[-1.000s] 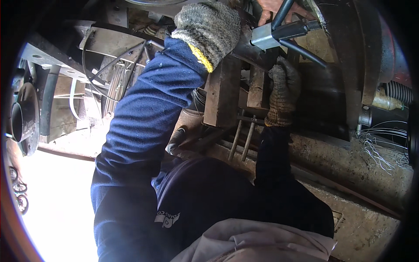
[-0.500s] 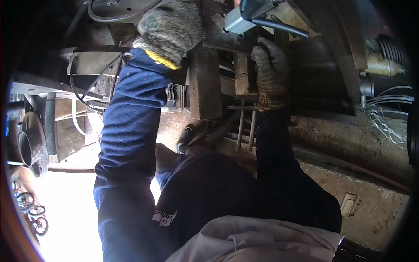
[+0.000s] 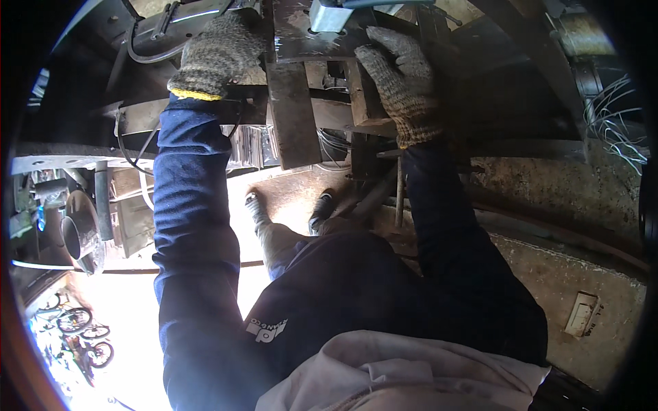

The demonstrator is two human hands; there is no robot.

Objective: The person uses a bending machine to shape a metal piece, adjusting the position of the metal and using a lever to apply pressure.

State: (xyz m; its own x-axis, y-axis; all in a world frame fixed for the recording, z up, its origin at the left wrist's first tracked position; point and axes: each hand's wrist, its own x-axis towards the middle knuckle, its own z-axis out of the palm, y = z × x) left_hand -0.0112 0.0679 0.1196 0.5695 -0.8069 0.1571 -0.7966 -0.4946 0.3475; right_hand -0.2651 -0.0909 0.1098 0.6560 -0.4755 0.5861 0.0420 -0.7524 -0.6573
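Observation:
My left hand [image 3: 219,55], in a grey knitted glove with a yellow cuff, is at the left side of a dark metal plate [image 3: 295,41]; its fingers are hidden or too dim to make out. On the right side of the plate is my right hand [image 3: 404,82], also gloved, with fingers stretched and apart and the tips near the plate's edge. A light grey square metal piece [image 3: 327,17] stands on the plate between my hands. Below the plate are a long wooden block [image 3: 293,116] and a shorter wooden block [image 3: 363,96].
A bent rod [image 3: 147,58] lies left of my left hand. Loose pale wires [image 3: 610,113] hang at the far right. A wide pipe end [image 3: 72,236] sits at the left, above bicycles [image 3: 75,320] in bright light. The concrete floor [image 3: 528,185] extends to the right.
The view has shifted, so the plate and both hands appear farther left and higher. My right hand's fingers look more spread, and both my feet now show below.

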